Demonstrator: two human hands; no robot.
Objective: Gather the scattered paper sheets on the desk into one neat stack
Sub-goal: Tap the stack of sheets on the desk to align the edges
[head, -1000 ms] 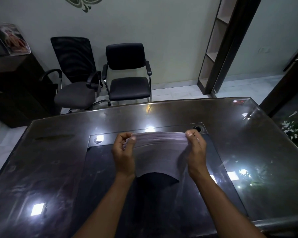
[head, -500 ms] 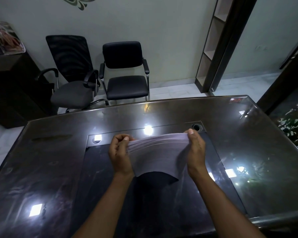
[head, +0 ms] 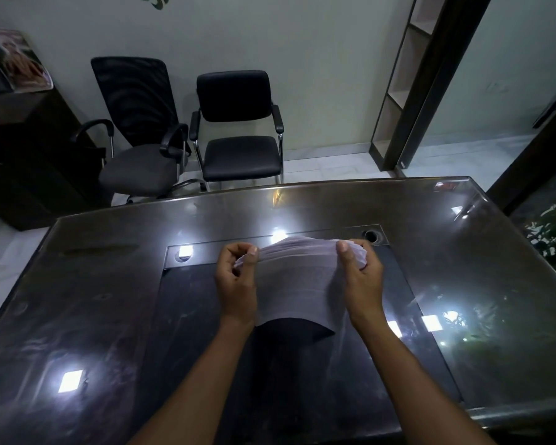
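At the centre of the frame, above the desk, left hand and right hand pinch the paper stack's far corners, equally near, its length hanging down towards the person, bottom edge near the glass.

Both arms are reaching forward, side by side, bare to the elbows. The left hand is curling its fingers, and its thumb is pointing up and pinching the left edge of the paper stack. The right hand is gripping the right edge, thumb on the near side and fingers wrapping round behind. The wrists are staying straight and level.
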